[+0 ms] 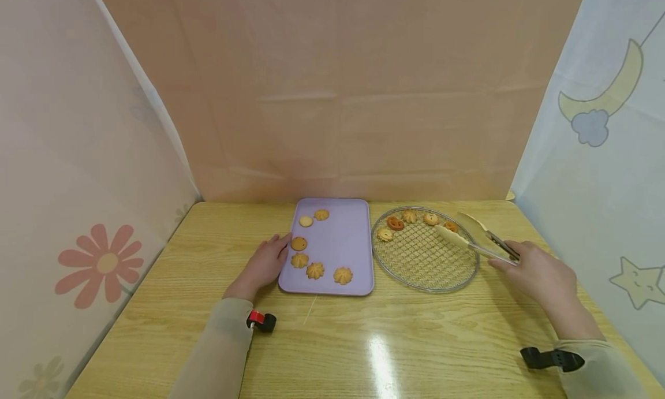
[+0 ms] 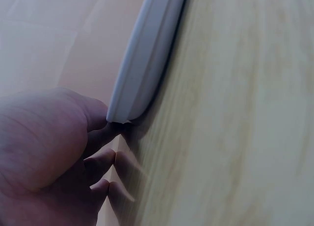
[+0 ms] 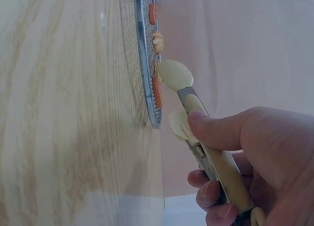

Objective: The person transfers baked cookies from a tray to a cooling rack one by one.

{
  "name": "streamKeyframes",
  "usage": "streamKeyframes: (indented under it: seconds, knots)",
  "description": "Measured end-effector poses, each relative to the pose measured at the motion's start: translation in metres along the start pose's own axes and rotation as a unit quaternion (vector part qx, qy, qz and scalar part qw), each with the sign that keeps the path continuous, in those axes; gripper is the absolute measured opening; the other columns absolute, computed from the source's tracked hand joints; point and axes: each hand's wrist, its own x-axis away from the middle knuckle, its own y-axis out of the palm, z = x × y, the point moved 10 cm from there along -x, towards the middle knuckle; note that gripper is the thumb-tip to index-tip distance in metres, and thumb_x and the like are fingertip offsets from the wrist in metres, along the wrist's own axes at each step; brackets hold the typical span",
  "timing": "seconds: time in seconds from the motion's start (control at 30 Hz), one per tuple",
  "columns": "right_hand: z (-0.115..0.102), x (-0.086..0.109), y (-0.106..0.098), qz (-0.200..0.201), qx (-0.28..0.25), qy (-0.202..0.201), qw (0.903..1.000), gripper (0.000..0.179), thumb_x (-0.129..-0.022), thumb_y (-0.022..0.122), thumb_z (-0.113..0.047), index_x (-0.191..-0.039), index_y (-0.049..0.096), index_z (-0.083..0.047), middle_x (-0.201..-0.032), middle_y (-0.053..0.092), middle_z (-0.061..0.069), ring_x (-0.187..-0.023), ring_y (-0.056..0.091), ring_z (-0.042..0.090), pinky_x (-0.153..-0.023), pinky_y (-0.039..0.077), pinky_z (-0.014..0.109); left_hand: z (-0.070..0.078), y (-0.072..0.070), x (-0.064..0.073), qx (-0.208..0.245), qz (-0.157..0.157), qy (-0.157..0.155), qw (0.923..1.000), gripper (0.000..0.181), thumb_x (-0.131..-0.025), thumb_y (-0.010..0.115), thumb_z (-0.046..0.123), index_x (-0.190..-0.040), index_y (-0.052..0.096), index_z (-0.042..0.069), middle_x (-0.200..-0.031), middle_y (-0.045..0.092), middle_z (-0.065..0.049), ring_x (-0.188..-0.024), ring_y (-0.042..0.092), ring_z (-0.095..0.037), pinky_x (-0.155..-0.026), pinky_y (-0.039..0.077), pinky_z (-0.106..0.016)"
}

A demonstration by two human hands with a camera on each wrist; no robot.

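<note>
My left hand (image 1: 268,261) holds the left rim of the lilac tray (image 1: 345,231). The left wrist view shows its thumb (image 2: 95,113) at the rim and the forefinger beneath it. Several cookies lie on the tray, among them a flower-shaped cookie (image 1: 343,275) and a round cookie (image 1: 299,243). My right hand (image 1: 542,272) grips a pair of tongs (image 3: 223,172) with cream tips. Those tips are spread apart over the right side of the round wire rack (image 1: 426,260). Beside them on the rack lies a pretzel-shaped cookie (image 1: 451,226), partly hidden.
Along the rack's far edge sit more cookies, including a second pretzel-shaped cookie (image 1: 395,223) and a star-shaped cookie (image 1: 410,216). Tray and rack stand side by side on a wooden table (image 1: 332,341). A plain peach backdrop (image 1: 337,99) rises behind, with printed curtains at both sides.
</note>
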Motion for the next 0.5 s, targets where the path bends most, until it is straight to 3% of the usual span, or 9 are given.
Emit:
streamKeyframes:
  seconds: [0.2,0.5]
  knots:
    - [-0.001,-0.002,0.001,0.000,0.004,0.006,1.0000,0.095,-0.104,0.063,-0.070,-0.155,0.047,0.008,-0.141,0.052,0.042,-0.118,0.059,0.067,-0.067,0.054,0.069,0.000,0.000,0.000,0.002,-0.002,-0.003,1.0000,0.050,-0.119,0.047,0.014,-0.168,0.044,0.002,-0.167,0.048,-0.024,-0.164,0.028,-0.045,-0.136,0.015,-0.059]
    - [-0.018,-0.004,-0.004,0.019,-0.005,-0.007,0.9998,0.095,-0.102,0.067,-0.067,-0.156,0.047,0.008,-0.138,0.053,0.040,-0.114,0.062,0.062,-0.069,0.053,0.069,-0.001,0.001,0.000,-0.002,0.002,0.004,1.0000,0.050,-0.119,0.048,0.013,-0.167,0.045,0.001,-0.167,0.049,-0.024,-0.163,0.029,-0.046,-0.135,0.016,-0.060]
